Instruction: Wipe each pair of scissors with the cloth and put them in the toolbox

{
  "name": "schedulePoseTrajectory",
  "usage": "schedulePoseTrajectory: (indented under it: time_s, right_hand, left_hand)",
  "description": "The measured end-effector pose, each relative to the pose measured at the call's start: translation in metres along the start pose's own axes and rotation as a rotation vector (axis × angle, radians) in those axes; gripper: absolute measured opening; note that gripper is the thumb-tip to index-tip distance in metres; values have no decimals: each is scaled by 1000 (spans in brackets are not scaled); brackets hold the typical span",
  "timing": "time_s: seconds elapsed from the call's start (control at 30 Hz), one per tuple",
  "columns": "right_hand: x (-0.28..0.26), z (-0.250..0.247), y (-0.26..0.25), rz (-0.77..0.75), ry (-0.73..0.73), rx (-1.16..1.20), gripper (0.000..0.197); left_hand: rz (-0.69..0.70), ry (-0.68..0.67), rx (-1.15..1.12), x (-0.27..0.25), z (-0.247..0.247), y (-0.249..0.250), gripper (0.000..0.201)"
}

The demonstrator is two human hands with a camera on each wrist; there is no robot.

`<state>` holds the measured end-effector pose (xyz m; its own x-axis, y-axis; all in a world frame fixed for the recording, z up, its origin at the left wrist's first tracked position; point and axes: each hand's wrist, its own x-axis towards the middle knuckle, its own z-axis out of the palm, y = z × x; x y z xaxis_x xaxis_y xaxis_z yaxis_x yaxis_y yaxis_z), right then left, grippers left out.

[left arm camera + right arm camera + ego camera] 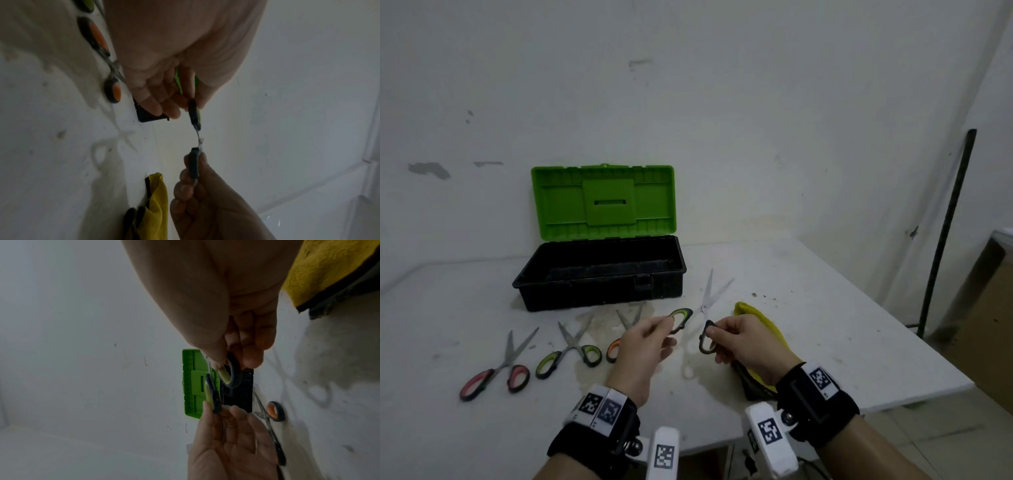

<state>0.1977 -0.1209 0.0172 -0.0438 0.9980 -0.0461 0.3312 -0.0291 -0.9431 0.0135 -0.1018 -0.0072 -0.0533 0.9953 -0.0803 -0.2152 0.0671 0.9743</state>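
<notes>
Both hands hold one pair of green-handled scissors (703,308) above the table, blades spread and pointing at the wall. My left hand (650,334) pinches the left handle loop (193,112). My right hand (736,337) pinches the right loop (232,374). The yellow cloth (760,325) lies on the table under my right hand. The toolbox (599,274), black with its green lid (604,202) raised, stands behind. Three more pairs lie in front of it: pink-handled scissors (496,371), green-handled scissors (568,356) and orange-handled scissors (619,337), the last partly hidden by my left hand.
The white table (842,342) stands against a wall, with its right edge slanting toward me. A dark pole (945,233) leans at the far right beside a brown box (993,308). Small dark specks (763,296) dot the table right of the toolbox.
</notes>
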Motion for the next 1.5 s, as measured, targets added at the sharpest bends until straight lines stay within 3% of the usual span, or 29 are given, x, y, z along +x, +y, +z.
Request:
schedulePoseTrajectory:
  time_s: [0.13, 0.47, 0.63, 0.77, 0.93, 1.03, 1.1, 1.17, 1.27, 1.4, 1.5]
  right_hand:
    - [3, 1, -10, 15, 16, 13, 26]
    - [12, 18, -15, 66, 21, 45, 29]
    - [9, 24, -16, 32, 145, 159, 23]
    - [10, 33, -17, -50, 238, 43, 28]
    - [14, 34, -25, -79, 245, -73, 28]
    - [22, 34, -32, -90, 263, -141, 32]
    - [29, 32, -40, -95, 273, -180, 33]
    - [41, 29, -51, -103, 294, -201, 34]
    - [69, 23, -69, -108, 312, -264, 32]
    - [116, 26, -94, -97, 283, -428, 38]
    - [152, 40, -104, -66, 270, -548, 47]
  left_hand:
    - [-56, -65, 47, 3, -6, 7, 13]
    - [-130, -79, -56, -6, -8, 4, 18]
    - [-108, -39, -78, -10, -2, 3, 19]
    - [-72, 1, -45, -11, 7, 6, 13]
    - [15, 32, 89, -13, 10, 10, 7]
    - [77, -18, 195, -11, 4, 20, 7]
    - [109, -84, 263, -6, -6, 30, 7]
    - [178, -66, 347, 10, -23, 44, 2]
    - [279, 38, 498, 47, -64, 71, 8]
    - [280, 198, 606, 106, -135, 97, 18]
    - [287, 321, 664, 140, -172, 102, 14]
